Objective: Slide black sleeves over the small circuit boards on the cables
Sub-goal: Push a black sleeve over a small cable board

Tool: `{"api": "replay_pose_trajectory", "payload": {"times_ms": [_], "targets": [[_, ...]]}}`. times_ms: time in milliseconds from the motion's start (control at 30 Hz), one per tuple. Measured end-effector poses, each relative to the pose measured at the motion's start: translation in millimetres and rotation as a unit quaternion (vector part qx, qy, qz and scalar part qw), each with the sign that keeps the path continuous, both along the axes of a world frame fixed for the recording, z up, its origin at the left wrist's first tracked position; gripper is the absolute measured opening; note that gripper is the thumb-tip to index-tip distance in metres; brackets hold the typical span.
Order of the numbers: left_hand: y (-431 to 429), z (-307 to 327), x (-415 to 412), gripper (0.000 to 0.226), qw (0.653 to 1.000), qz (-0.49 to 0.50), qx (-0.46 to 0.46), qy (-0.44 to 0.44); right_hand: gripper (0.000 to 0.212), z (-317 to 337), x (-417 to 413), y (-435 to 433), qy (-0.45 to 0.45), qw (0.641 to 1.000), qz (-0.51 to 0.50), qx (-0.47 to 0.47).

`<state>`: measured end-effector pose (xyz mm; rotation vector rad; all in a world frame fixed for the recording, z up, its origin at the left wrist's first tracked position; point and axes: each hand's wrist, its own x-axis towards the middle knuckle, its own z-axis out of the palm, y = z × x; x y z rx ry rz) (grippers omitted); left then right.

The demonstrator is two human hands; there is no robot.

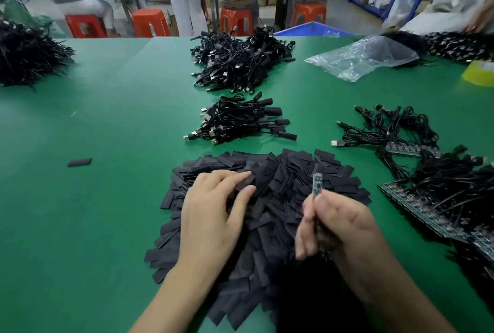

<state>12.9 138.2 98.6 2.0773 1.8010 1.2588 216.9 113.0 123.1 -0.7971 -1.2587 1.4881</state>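
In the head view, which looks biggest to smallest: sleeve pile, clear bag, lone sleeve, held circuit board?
1. sleeve pile
2. clear bag
3. lone sleeve and circuit board: about alike; the board is nearer, so unranked.

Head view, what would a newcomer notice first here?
The big sleeve pile fills the near centre of the green table, with the left hand resting on it. Just right of it, the right hand holds a board upright. Behind the pile lie cable bundles.
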Motion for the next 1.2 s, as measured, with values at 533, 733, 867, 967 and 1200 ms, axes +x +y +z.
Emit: {"api": "replay_pose_trajectory", "payload": {"times_ms": [533,733,867,967,1200], "targets": [[8.8,-5.0,-0.1,0.011,0.998,0.047,-0.004,0.028,0.036,-11.5,15.4,15.5,-0.162,0.987,-0.015,-0.011],[-11.4,-2.1,6.0,0.021,0.959,-0.207,-0.082,-0.174,0.041,-17.5,11.2,9.4,-0.247,0.964,-0.082,0.06],[-12.8,-3.3,10.1,0.019,0.947,-0.228,-0.081,-0.212,0.037,-17.9,11.3,10.1,-0.258,0.961,-0.085,0.06],[-13.2,-4.8,11.5,0.022,0.949,-0.234,-0.067,-0.201,0.037,-20.4,9.4,10.1,-0.256,0.962,-0.069,0.059],[-17.6,-5.0,18.1,0.026,0.983,-0.164,0.054,-0.06,0.044,-22.9,6.1,8.9,-0.244,0.967,-0.064,0.045]]}}
